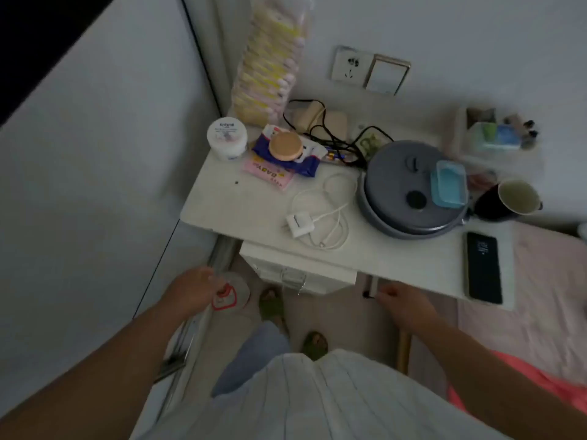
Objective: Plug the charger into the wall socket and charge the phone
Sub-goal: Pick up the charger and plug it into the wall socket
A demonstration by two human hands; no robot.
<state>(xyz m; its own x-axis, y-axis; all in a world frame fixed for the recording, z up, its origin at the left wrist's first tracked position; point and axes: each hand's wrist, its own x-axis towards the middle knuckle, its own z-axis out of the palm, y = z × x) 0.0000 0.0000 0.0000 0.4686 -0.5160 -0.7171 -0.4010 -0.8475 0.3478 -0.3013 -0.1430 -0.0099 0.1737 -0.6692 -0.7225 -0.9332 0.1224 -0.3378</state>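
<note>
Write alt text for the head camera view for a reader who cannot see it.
A white charger with its coiled cable lies unplugged on a cluttered white bedside table, below an empty wall socket. A dark phone lies at the table's right edge; the left hand and right hand hover empty before the table.

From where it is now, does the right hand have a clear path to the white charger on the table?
Probably yes. The right hand is empty, below the table's front edge, and the white charger lies near that edge with bare tabletop in front. The grey cooker sits to its right, not in the way.
</note>
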